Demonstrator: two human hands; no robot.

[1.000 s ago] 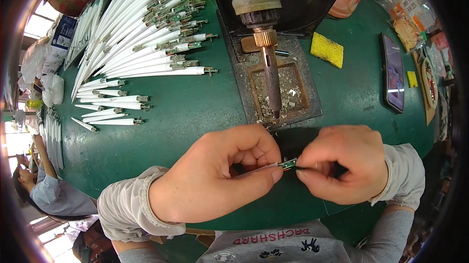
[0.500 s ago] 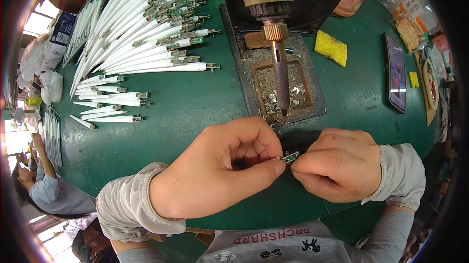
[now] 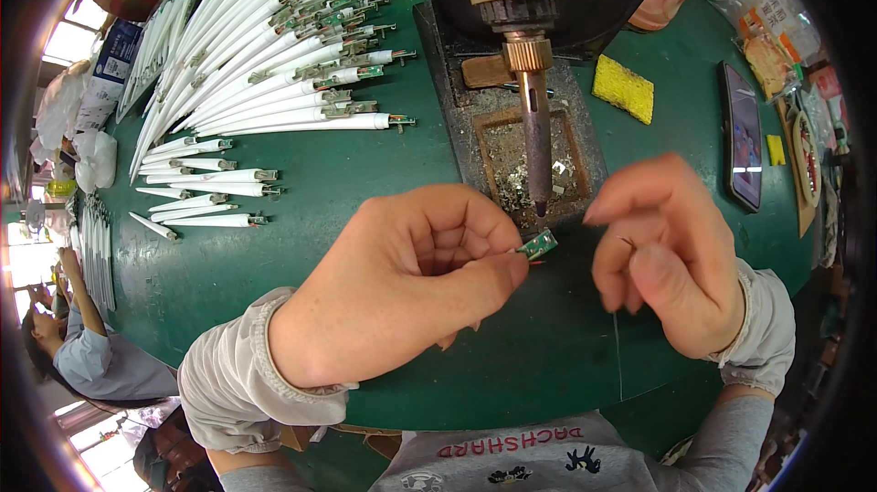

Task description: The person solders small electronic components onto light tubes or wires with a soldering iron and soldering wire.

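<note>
My left hand [image 3: 402,286] pinches a small green circuit board [image 3: 539,245] between thumb and forefinger, with a bit of red wire showing under it. The board sits just below the tip of an upright soldering iron [image 3: 536,140]; a small gap seems to part them, though contact is hard to judge. To the right, my right hand [image 3: 676,259] is slightly blurred, its forefinger and thumb apart and the other fingers curled. A thin wire [image 3: 618,355] trails down from those curled fingers, and a short end shows near the thumb.
Under the iron lies a dark stand [image 3: 585,186] with a tray of metal scraps. A yellow sponge [image 3: 623,90] and a phone [image 3: 742,136] lie to the right. Many white sticks [image 3: 301,117] with circuit-board ends fan out on the left. A co-worker [image 3: 100,346] sits far left.
My left hand has raised the circuit board toward the iron's tip. My right hand has come away from the board, up and to the right, its forefinger and thumb parting.
</note>
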